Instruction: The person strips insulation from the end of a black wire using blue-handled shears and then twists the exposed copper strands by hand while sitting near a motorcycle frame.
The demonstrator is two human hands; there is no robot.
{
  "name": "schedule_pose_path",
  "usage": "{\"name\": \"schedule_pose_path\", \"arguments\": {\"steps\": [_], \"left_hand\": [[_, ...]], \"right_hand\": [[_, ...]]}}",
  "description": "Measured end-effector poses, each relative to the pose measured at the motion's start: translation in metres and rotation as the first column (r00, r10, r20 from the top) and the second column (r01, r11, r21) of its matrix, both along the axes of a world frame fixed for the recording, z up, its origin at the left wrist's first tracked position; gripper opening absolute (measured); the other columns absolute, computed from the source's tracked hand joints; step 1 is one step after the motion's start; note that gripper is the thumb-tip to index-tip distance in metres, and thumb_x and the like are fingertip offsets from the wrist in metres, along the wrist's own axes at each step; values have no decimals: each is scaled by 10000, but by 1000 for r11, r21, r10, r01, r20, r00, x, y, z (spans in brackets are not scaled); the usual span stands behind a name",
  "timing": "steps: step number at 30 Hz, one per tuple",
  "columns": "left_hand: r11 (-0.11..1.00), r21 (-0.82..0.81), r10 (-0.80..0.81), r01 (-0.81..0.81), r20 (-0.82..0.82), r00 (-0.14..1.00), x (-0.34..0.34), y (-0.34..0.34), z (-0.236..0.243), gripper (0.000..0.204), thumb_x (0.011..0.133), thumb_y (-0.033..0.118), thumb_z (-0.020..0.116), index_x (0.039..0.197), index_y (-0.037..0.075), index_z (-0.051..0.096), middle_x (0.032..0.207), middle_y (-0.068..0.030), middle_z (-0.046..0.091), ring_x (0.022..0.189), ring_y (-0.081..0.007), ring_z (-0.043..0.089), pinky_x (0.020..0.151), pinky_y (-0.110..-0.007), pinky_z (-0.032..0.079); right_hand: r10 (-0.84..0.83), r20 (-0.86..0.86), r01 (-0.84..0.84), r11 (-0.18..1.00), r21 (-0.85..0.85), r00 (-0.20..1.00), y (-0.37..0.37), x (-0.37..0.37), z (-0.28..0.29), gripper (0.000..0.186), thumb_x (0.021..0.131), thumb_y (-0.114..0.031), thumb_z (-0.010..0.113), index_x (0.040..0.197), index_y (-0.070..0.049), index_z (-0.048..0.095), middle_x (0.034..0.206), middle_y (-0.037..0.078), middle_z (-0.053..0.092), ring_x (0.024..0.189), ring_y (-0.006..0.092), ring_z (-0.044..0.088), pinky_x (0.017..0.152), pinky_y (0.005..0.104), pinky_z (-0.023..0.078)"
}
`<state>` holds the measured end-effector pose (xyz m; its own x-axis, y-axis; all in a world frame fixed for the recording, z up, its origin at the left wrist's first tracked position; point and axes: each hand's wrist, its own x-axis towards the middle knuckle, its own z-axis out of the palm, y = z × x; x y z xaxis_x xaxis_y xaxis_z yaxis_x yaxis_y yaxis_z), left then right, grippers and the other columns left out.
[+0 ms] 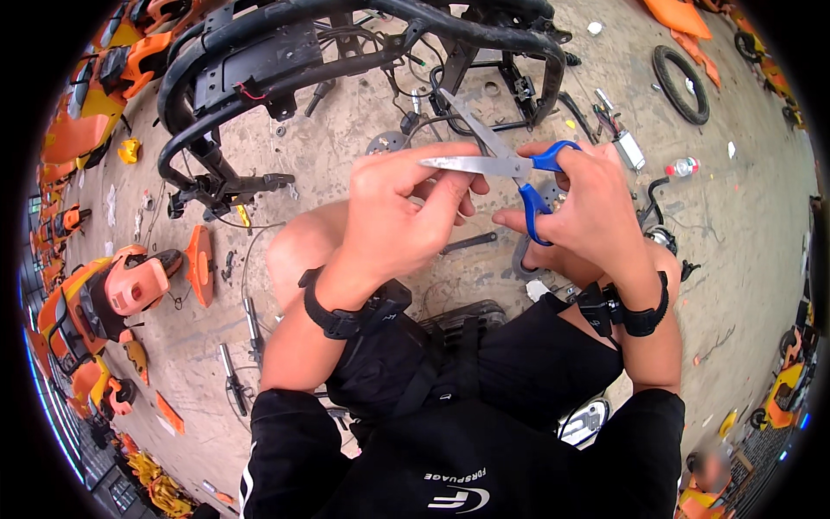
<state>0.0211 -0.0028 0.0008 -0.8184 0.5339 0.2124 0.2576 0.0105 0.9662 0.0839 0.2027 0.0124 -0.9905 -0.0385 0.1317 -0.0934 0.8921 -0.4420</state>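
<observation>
My right hand [596,203] holds a pair of scissors [497,167] with blue handles, thumb and fingers through the loops. The blades stand wide apart, one reaching left and the other slanting up and away. My left hand [389,216] is closed in a pinch just left of the scissors, its thumb and fingertips at the lower blade. That blade passes in front of the left fingers, so whatever they grip, if anything, cannot be made out. Beyond both hands stands a black tubular vehicle frame [285,82] with loose cables hanging from it.
Bare tyre [680,85], clear bottle [683,167] and silver box with wires [628,150] lie on the concrete floor to the right. Orange and yellow small vehicles [134,285] line the left side. Metal rods [232,379] lie by my left arm. Another person [711,471] is at lower right.
</observation>
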Motion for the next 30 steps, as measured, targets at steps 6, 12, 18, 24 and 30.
{"name": "schedule_pose_path", "arguments": {"steps": [6,12,18,24,30], "left_hand": [[998,-58,-6,6,-10,1000,-4,-2,4,158,897,-40,555,1003,-92,661,762,-133,682,637,-146,657,555,-248,551],[995,-96,-1,-14,-150,989,-3,-6,3,160,862,-79,546,963,-84,670,746,-118,692,614,-138,662,542,-238,530],[990,-128,5,-53,-344,939,-3,-7,1,165,814,-114,564,934,-73,670,727,-120,694,618,-158,684,537,-239,528],[995,-96,-27,-11,-380,925,-4,-9,1,172,786,-135,566,908,-71,668,717,-119,690,619,-168,687,535,-246,540],[993,-119,-57,2,-463,885,-10,-14,-2,264,647,-135,553,850,-25,681,696,-114,680,600,-207,683,537,-271,533]], "right_hand": [[-15,37,16,1000,-27,999,0,-1,1,592,552,-458,851,953,-57,683,668,79,563,653,225,505,698,318,379],[51,177,-41,997,-59,983,-2,-3,10,553,601,-493,817,830,-7,682,585,117,585,592,296,551,748,327,376],[76,157,-87,994,63,985,4,-1,2,582,575,-474,827,909,-19,682,604,76,605,571,248,561,731,318,363],[85,258,-105,992,65,962,1,0,-1,507,651,-471,791,891,-37,689,609,68,614,588,281,559,720,347,393],[97,291,-127,988,86,952,4,2,-3,399,707,-408,742,838,-35,685,592,82,606,615,325,545,679,384,428]]}}
